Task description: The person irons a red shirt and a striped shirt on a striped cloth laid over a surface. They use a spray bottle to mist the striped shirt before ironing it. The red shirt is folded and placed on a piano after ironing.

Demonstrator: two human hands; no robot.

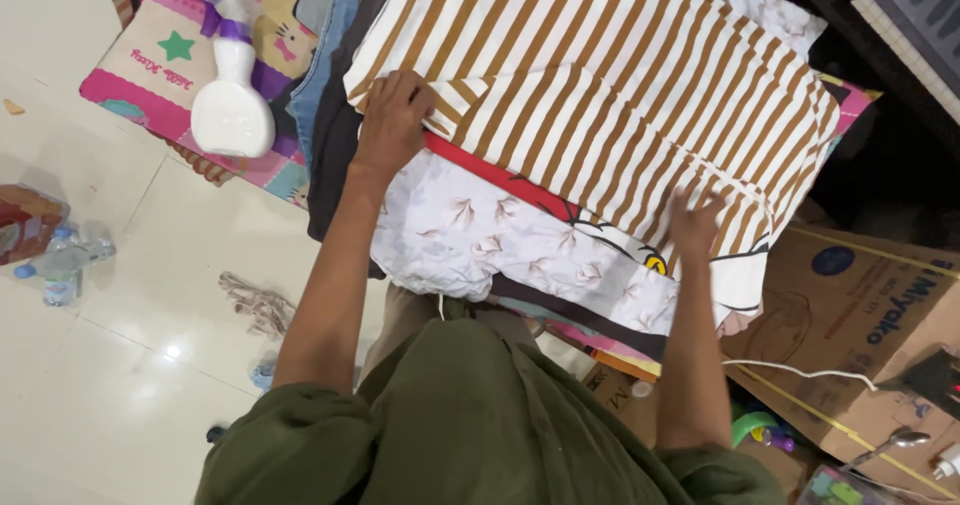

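A brown-and-white striped garment (600, 75) lies spread over a pile of cloth. My left hand (392, 117) presses on its folded left edge, fingers curled over the fold. My right hand (695, 223) lies flat on the garment's lower right part, blurred, fingers spread. Under the striped garment are a red cloth (500, 177) and a white cloth with a leaf print (480, 235). Nothing is held in my right hand.
A white spray bottle (231, 105) with a purple trigger stands on a colourful play mat (160, 60) at the left. Plastic bottles (60, 263) lie on the white tiled floor. A cardboard box (850, 295) sits at the right, with small items and a cable near it.
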